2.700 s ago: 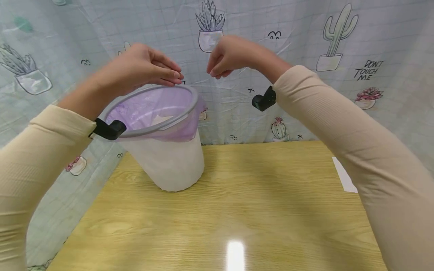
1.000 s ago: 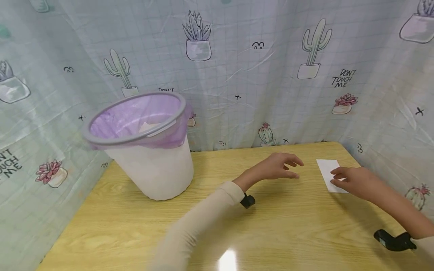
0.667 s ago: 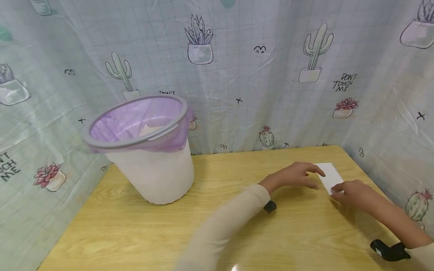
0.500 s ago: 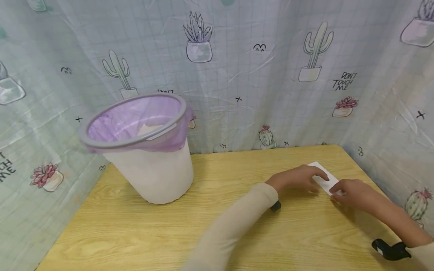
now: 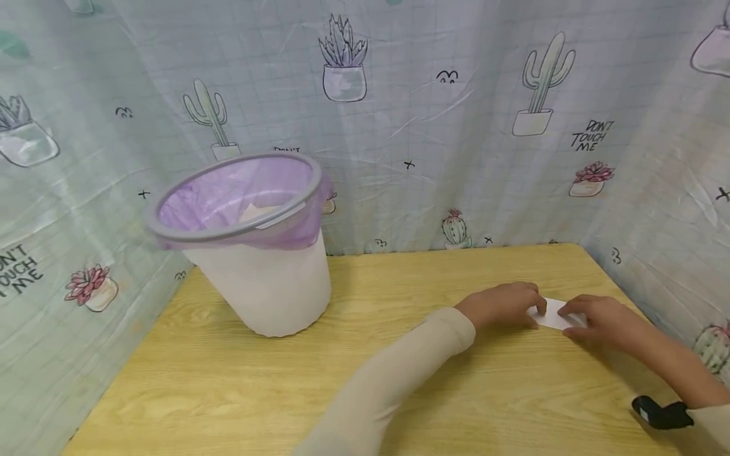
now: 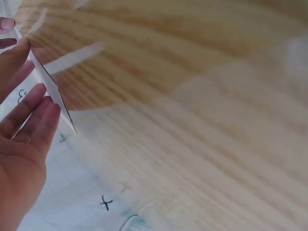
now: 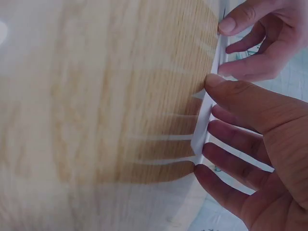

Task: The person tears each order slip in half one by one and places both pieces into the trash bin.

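Note:
A small white sheet of paper (image 5: 552, 313) lies crosswise low over the wood-grain table (image 5: 319, 386), at the right. My left hand (image 5: 504, 305) pinches its left end, while my right hand (image 5: 607, 322) has thumb and fingertips at the opposite end. In the right wrist view the paper (image 7: 204, 118) appears nearly edge-on, the right hand (image 7: 274, 139) with its thumb on the near side and fingers behind. Just above it there, the left hand (image 7: 267, 41) holds the same strip. The left wrist view shows the paper (image 6: 47, 82) slanting past the left fingers (image 6: 36, 103).
A white bin (image 5: 274, 285) with a grey rim and purple liner stands at the back left of the table. Something pale (image 5: 258, 212) lies inside it. A cactus-print curtain (image 5: 393, 126) hangs behind and along both sides.
Both hands have come from above, near the bin, down to the paper at the right. The left hand moved right to reach it. The paper has turned from pointing away to lying sideways.

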Demonstrator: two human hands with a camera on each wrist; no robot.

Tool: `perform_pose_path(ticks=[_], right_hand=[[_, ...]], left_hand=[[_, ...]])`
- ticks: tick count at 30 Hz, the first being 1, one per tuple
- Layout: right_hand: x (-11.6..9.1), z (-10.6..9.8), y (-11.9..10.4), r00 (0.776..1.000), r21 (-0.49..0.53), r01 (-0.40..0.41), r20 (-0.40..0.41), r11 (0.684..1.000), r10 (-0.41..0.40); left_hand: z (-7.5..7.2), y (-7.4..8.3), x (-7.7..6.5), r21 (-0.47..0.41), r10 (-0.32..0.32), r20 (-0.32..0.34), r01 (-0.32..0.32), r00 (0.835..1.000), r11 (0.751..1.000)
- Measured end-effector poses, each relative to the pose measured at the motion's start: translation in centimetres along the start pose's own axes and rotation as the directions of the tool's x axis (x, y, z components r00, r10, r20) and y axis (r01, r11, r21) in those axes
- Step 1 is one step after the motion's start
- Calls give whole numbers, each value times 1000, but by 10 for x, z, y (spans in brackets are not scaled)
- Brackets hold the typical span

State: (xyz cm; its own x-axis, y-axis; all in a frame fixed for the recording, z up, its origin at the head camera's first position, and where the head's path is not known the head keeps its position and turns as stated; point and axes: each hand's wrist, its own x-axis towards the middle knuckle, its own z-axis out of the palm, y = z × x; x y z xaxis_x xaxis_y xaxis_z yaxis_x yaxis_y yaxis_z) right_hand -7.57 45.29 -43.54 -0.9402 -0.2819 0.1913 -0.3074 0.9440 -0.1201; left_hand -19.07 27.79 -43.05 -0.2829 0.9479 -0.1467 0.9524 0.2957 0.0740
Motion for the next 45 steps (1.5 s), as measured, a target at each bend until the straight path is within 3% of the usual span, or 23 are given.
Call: perform_pose_path(ticks=[7, 14, 18, 24, 32, 45], right_hand=[[0, -4, 2, 994, 10, -61, 87, 998, 60], [-1, -4, 2, 992, -17, -69, 102, 997, 70], [-1, -3, 4, 998, -48, -45, 30, 998, 46], [-2, 0, 9, 991, -111, 23, -128, 994, -37], [-4, 5, 8, 974, -116, 79, -205, 990, -102], [2, 4, 1, 974, -102, 43, -215, 994, -64]], left_hand=[[1, 6, 2, 32, 18, -20, -18, 1000, 999], [5, 5, 3, 27, 5, -62, -3, 998, 1000], [6, 3, 3, -21, -19, -83, 17, 996, 1000], [3, 3, 3, -103, -27, -49, 22, 998, 994], [6, -5, 4, -183, -38, -73, 24, 997, 983], [5, -10, -5, -257, -99, -70, 78, 993, 963]])
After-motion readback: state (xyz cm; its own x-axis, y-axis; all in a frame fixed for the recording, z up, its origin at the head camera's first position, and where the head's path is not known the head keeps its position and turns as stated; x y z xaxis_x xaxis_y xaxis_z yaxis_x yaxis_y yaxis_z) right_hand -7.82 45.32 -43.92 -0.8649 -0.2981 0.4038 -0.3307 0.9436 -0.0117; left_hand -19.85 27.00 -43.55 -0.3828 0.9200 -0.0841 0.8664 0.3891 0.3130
